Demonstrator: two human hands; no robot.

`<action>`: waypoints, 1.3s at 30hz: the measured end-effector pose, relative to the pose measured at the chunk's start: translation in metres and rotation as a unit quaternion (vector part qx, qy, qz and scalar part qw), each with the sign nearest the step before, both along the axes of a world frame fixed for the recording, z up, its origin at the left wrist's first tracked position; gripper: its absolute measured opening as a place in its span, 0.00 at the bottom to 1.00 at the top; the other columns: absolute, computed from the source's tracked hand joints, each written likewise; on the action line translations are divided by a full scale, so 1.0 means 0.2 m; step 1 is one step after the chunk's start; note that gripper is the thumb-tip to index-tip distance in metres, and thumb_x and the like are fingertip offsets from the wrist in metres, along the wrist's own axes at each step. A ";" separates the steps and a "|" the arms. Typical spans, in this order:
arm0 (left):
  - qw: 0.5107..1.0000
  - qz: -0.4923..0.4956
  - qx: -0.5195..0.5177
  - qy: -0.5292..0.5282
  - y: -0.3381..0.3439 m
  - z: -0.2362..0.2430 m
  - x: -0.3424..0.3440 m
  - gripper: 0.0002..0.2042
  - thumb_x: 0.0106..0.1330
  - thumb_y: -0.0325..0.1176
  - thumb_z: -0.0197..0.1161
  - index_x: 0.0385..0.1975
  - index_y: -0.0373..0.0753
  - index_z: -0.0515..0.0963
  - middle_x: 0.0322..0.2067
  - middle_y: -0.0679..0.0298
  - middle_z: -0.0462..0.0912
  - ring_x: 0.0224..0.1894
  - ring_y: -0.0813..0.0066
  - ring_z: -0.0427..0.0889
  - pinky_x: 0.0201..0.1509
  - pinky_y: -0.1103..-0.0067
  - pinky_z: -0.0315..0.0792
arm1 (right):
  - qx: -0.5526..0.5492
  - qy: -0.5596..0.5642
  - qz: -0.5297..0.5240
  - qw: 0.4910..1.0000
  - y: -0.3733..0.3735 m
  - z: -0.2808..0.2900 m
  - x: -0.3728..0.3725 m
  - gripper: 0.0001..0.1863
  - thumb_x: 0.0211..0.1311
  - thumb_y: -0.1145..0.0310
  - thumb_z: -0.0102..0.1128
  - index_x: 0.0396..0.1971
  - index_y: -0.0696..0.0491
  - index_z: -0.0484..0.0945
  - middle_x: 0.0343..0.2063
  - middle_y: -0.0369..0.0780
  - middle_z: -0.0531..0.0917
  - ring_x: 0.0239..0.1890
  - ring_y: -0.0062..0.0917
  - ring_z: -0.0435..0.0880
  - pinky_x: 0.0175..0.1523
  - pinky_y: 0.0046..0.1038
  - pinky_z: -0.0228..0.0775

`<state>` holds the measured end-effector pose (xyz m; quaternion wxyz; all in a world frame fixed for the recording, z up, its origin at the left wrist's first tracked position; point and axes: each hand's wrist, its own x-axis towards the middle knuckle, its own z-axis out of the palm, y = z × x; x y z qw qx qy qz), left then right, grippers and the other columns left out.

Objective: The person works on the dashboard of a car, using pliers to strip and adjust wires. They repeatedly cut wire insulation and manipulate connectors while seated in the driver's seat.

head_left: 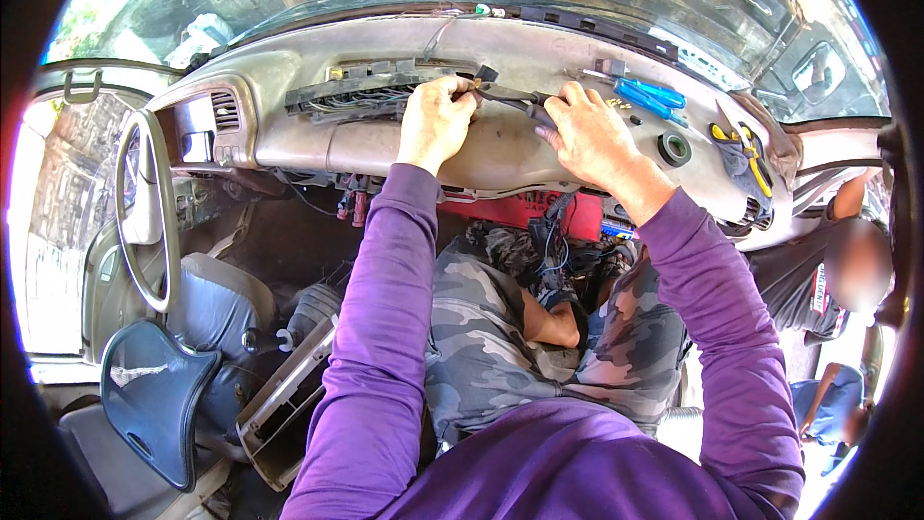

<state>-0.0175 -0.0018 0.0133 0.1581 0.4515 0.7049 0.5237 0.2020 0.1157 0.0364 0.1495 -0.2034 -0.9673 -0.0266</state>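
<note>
Above the dashboard, my right hand grips the dark handles of a pair of pliers, whose jaws point left. Their tips meet the fingertips of my left hand, which pinch a small brass-coloured piece; its exact kind is too small to tell. A small black connector sits just above the jaws. Left of my left hand, a long black fuse box with bundled wires lies on the dashboard top. Blue-handled screwdrivers rest beyond my right hand, with a black tape roll nearer.
Yellow-and-black pliers lie at the dashboard's right end. The steering wheel stands at the left, near a black mesh backrest. Loose wiring hangs by my knees before a red panel. People are outside at the right.
</note>
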 end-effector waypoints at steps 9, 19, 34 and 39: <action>1.000 -0.003 -0.002 -0.009 0.01 -0.03 -0.02 0.08 0.70 0.26 0.63 0.42 0.30 0.86 0.28 0.64 0.88 0.31 0.81 0.84 0.39 0.80 0.77 | -0.023 -0.021 0.007 0.999 0.00 0.04 0.00 0.17 0.71 0.58 0.65 0.50 0.54 0.80 0.49 0.50 0.79 0.51 0.49 0.83 0.54 0.49 0.77; 1.000 -0.003 -0.011 0.002 0.01 -0.03 -0.02 0.09 0.70 0.28 0.64 0.42 0.30 0.86 0.28 0.64 0.88 0.30 0.81 0.83 0.39 0.80 0.77 | -0.041 -0.021 0.016 0.999 0.00 0.03 0.00 0.18 0.72 0.58 0.63 0.51 0.56 0.79 0.47 0.50 0.80 0.51 0.49 0.84 0.56 0.47 0.77; 1.000 -0.013 0.013 -0.007 0.01 -0.05 -0.03 0.08 0.70 0.25 0.62 0.40 0.29 0.85 0.28 0.65 0.87 0.30 0.82 0.82 0.38 0.81 0.76 | -0.053 -0.007 0.009 0.999 0.00 0.02 0.00 0.16 0.69 0.60 0.65 0.49 0.55 0.80 0.48 0.50 0.80 0.51 0.49 0.83 0.55 0.49 0.77; 1.000 -0.021 0.021 -0.004 0.03 -0.06 -0.04 0.08 0.70 0.24 0.61 0.40 0.29 0.85 0.29 0.65 0.87 0.30 0.82 0.82 0.38 0.81 0.77 | -0.012 0.014 -0.007 1.000 -0.02 -0.02 0.01 0.16 0.68 0.60 0.66 0.49 0.54 0.81 0.49 0.49 0.79 0.52 0.48 0.82 0.55 0.49 0.77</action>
